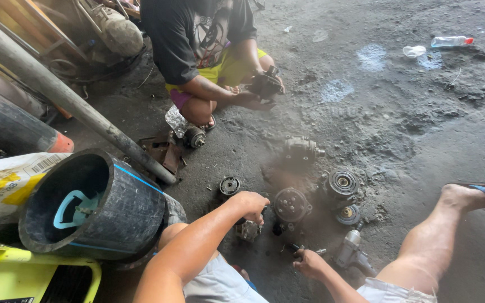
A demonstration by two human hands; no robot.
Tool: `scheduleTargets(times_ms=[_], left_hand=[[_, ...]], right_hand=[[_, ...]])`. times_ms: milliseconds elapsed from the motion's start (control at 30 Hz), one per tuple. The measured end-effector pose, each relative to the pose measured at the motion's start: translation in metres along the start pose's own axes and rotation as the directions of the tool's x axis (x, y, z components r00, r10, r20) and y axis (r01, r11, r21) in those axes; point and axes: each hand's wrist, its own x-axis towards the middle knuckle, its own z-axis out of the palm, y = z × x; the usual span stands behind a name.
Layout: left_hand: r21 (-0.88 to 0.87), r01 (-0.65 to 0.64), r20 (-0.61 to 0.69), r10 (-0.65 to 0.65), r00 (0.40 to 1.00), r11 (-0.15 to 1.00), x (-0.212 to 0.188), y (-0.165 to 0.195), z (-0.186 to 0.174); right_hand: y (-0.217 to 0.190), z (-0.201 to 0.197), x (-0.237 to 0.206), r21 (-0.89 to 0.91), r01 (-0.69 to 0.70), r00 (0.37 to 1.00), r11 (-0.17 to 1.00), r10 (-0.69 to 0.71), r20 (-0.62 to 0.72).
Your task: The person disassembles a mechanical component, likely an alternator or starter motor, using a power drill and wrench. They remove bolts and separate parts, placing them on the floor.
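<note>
Resting on the grimy concrete floor [399, 134] between the wearer's knees, the left hand [251, 203] curls over a small dirty metal part [248, 230], seemingly gripping it. The right hand [310, 262] pinches a thin metal tool [304, 249]. Three round dark pulley discs [292, 205] lie just beyond. One other person [203, 50] squats opposite, both hands on a dark greasy component [265, 85].
</note>
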Motion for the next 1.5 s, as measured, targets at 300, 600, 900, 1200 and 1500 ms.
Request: scheduleTargets(times_ms=[300, 600, 900, 1200, 1500], left_hand=[[0.021, 0.004, 0.021, -0.004, 1.0, 1.0, -0.0013, 0.0026, -0.0005], [0.021, -0.011, 0.018, 0.01, 1.0, 1.0, 0.0029, 0.001, 0.0035], [0.019, -0.026, 0.014, 0.026, 1.0, 0.999, 0.0062, -0.0007, 0.005], [0.012, -0.005, 0.004, 0.005, 1.0, 1.0, 0.0056, -0.0026, 0.0059], [-0.009, -0.007, 0.013, 0.007, 1.0, 1.0, 0.0074, -0.0042, 0.0044]], right_hand=[[-0.0038, -0.0026, -0.0023, 0.002, 0.004, 1.0, 1.0, -0.004, 0.018], [-0.0023, -0.0013, -0.0036, -0.041, 0.016, 1.0, 0.999, -0.016, 0.008], [-0.0018, -0.0017, -0.0038, -0.03, 0.021, 1.0, 0.999, -0.021, 0.018], [-0.0019, -0.0009, -0.0041, -0.06, -0.012, 1.0, 0.998, 0.014, 0.025], [-0.0041, -0.0011, -0.0042, -0.066, -0.062, 0.998, 0.996, 0.064, 0.024]])
